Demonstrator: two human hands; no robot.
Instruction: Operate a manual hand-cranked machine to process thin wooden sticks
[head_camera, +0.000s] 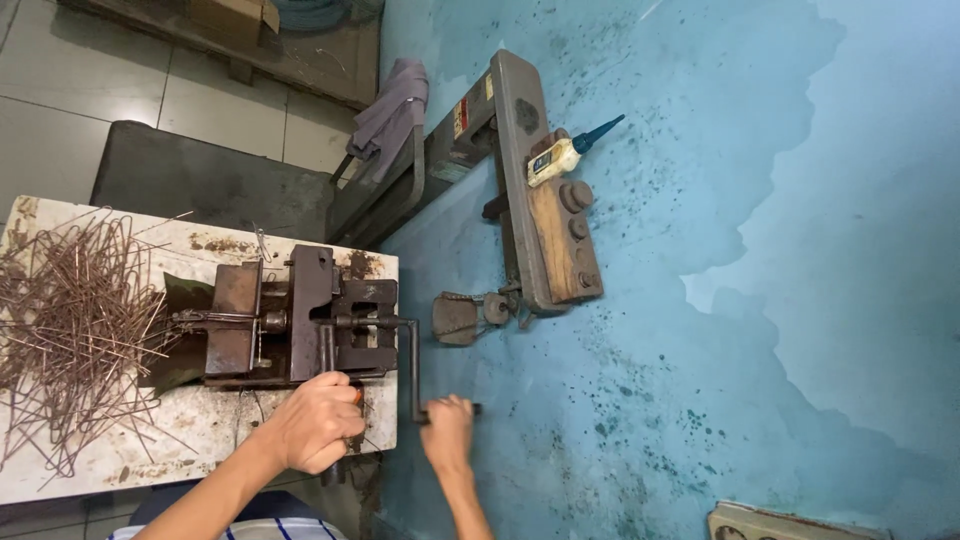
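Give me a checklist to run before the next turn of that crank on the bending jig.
1. Right hand closed on the crank handle: ok.
2. Left hand gripping the jig's front lever: ok.
3. Wire seated in the jig: cannot tell.
4. Bent wire pile lying apart from the jig's moving parts: ok.
5. Jig sitting fully on the white table: ok.
6. Fingers away from pinch points: cannot tell.

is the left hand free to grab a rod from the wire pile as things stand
Probably not at once: the left hand is closed on a lever of the bending jig. The wire pile lies open on the table beyond, nothing covering it.
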